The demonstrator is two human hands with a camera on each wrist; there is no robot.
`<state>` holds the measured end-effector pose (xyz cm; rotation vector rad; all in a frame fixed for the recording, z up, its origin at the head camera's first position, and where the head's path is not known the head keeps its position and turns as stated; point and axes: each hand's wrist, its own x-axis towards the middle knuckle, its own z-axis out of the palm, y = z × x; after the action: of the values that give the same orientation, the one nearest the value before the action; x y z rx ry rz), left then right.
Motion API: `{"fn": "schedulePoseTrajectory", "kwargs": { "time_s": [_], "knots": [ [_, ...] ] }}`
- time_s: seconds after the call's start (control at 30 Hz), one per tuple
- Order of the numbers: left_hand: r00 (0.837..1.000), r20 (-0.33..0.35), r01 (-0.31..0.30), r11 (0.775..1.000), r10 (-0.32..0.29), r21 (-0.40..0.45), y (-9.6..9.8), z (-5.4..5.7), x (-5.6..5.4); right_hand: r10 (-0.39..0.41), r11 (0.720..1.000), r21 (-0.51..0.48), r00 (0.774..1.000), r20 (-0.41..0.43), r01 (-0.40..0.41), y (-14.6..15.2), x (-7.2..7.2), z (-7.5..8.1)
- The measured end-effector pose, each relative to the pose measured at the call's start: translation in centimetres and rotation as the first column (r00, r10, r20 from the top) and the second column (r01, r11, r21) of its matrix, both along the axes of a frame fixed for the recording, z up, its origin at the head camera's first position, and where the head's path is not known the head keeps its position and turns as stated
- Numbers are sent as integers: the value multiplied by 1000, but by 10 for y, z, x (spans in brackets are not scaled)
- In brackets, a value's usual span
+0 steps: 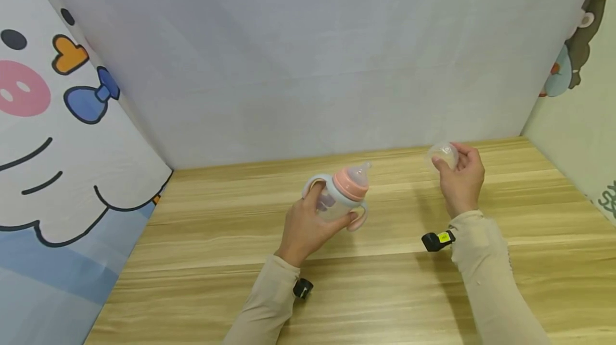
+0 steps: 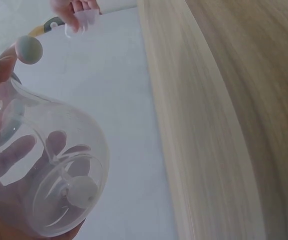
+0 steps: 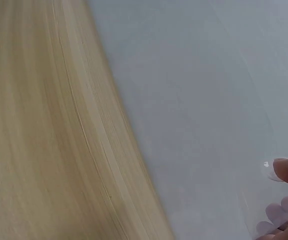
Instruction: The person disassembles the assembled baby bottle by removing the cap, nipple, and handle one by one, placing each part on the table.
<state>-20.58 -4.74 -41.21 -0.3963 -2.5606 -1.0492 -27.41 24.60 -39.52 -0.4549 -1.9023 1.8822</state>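
My left hand (image 1: 305,224) grips a baby bottle (image 1: 332,207) round its clear body, tilted, above the table. The bottle has a pink collar, a clear teat and two pale handles. In the left wrist view the fingers show through the clear bottle (image 2: 78,120), and a white ball-like weight lies inside near its base. Farther right, my right hand (image 1: 463,182) pinches a clear domed cap (image 1: 441,153) between thumb and fingers, apart from the bottle. Only the thumb and some fingertips, seen through the clear cap (image 3: 251,202), appear in the right wrist view.
Under both hands lies a wood-grain table (image 1: 216,243). A pale grey wall sheet (image 1: 308,67) rises behind its back edge. Cartoon-printed panels stand at the left (image 1: 72,158) and the right (image 1: 572,120). Each wrist carries a small black camera.
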Motion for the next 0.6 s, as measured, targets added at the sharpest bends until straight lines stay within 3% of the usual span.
{"fn": "schedulePoseTrajectory", "kwargs": {
  "time_s": [0.6],
  "knots": [
    [1000,23,14,999,-15,41,0,1,1,-22,999,28,996,92,19,6,-1,-7]
  ]
}}
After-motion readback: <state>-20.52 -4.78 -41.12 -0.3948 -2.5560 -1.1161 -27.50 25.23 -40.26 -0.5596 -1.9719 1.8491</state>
